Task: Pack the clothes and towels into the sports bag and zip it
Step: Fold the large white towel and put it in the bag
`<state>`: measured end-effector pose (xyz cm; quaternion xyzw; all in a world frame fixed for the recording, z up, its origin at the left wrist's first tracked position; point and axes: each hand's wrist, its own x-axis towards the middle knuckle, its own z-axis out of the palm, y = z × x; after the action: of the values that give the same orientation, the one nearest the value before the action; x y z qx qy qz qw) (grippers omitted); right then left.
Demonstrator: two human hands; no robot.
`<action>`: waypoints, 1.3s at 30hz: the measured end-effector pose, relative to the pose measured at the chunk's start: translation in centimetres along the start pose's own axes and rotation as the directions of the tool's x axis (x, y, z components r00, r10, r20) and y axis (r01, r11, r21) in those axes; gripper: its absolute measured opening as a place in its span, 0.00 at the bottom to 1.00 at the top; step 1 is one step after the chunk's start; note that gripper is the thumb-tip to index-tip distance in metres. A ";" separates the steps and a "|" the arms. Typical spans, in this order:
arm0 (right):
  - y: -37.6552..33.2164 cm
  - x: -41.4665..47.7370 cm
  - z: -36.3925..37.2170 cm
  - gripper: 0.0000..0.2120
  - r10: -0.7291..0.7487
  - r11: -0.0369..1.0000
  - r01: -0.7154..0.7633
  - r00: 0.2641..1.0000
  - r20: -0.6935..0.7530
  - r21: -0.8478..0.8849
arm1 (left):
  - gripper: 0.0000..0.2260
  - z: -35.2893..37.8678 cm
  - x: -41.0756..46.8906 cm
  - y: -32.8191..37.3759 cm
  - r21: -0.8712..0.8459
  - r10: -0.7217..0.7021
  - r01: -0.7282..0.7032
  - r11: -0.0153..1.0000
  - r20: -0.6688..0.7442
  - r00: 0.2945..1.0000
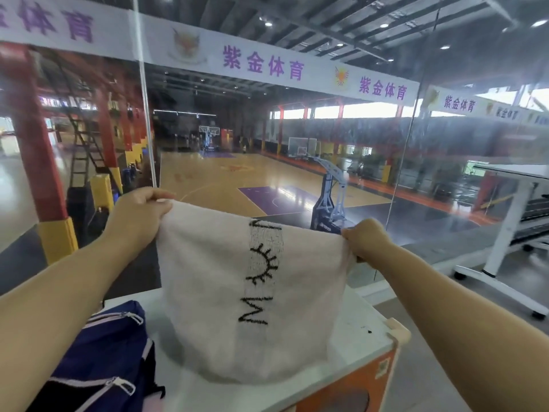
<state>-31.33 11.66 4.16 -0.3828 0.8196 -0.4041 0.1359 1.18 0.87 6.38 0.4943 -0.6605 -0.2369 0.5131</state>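
Both hands (pixel 142 212) hold towel (pixel 252 292) above white table (pixel 356 343).

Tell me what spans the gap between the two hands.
In the head view, the pale towel stretches between the left hand and right hand, each pinching a top corner; nothing else lies between.

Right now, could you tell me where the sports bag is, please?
In the head view the sports bag lies at the lower left on the white table, under the left forearm and left of the towel held up by both hands.
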 end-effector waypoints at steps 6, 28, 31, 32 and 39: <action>-1.7 -0.7 -1.7 0.07 -0.016 0.962 0.041 0.995 -0.095 0.270 | 0.05 -2.7 -0.4 0.8 0.127 0.008 -0.003 0.992 -0.039 0.999; 0.8 -4.3 -2.8 0.05 -0.443 0.894 0.445 0.860 -0.252 -0.051 | 0.04 -4.0 -2.9 -1.0 0.026 0.105 -0.105 0.994 0.030 0.994; 2.7 -1.6 0.4 0.06 -0.390 0.916 0.364 0.907 -0.161 -0.167 | 0.06 -1.2 -1.8 -3.9 0.124 0.023 -0.033 0.992 0.083 0.996; 3.2 -0.8 1.3 0.06 -0.372 0.923 0.347 0.916 -0.150 -0.168 | 0.07 -0.2 -1.5 -4.9 0.134 -0.001 -0.012 0.991 0.100 0.995; 5.8 5.5 7.1 0.13 -0.182 0.979 0.192 0.974 -0.138 0.062 | 0.04 5.8 2.3 -11.8 0.223 -0.096 0.046 0.974 0.220 0.971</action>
<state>-34.21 5.87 -4.32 -0.4254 0.7713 -0.4700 0.0572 0.79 -7.01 -4.42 0.5399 -0.7189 -0.2377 0.3676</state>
